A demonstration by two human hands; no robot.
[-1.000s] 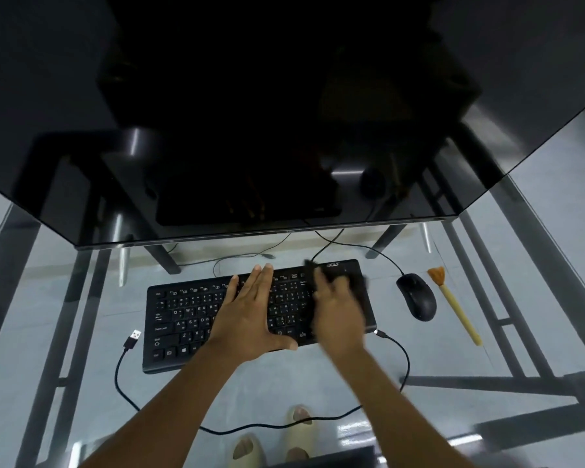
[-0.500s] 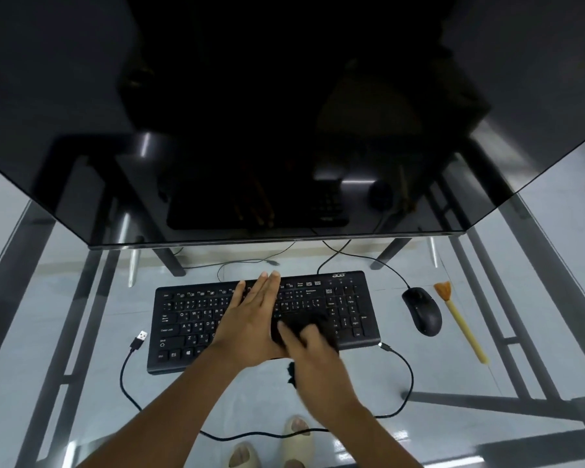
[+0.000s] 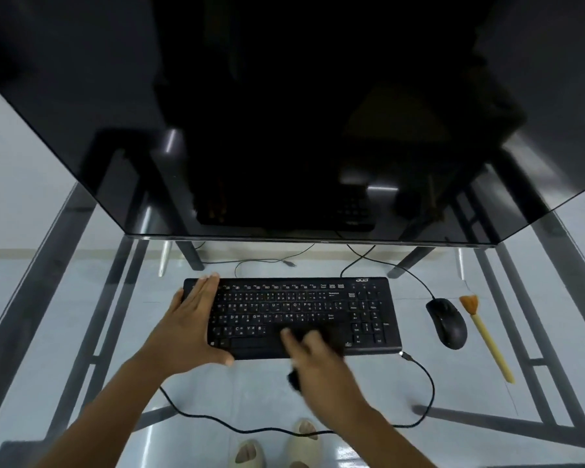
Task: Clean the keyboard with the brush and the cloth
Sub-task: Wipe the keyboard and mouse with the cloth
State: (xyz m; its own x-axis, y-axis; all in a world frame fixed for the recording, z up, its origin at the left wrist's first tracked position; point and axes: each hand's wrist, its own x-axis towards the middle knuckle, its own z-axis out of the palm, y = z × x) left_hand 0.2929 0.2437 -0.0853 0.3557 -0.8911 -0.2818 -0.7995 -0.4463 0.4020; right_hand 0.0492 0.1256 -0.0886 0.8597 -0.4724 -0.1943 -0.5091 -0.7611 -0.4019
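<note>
A black keyboard (image 3: 304, 298) lies flat on the glass desk (image 3: 335, 393) below the monitor. My left hand (image 3: 191, 327) rests flat on its left end, fingers together, thumb along the front edge. My right hand (image 3: 313, 358) presses a black cloth (image 3: 294, 380) against the keyboard's front edge near the middle; the hand is blurred and most of the cloth is hidden under it. The brush (image 3: 485, 336), with orange bristles and a yellow handle, lies on the desk at the far right, apart from both hands.
A large dark monitor (image 3: 284, 130) overhangs the back of the desk. A black mouse (image 3: 448, 322) sits between keyboard and brush. A loose black cable (image 3: 426, 393) loops in front of the keyboard. Feet in pale sandals show through the glass.
My left hand has slid from the keyboard's middle to its left end. My right hand has dragged the cloth from the upper right keys down and leftwards along the front row.
</note>
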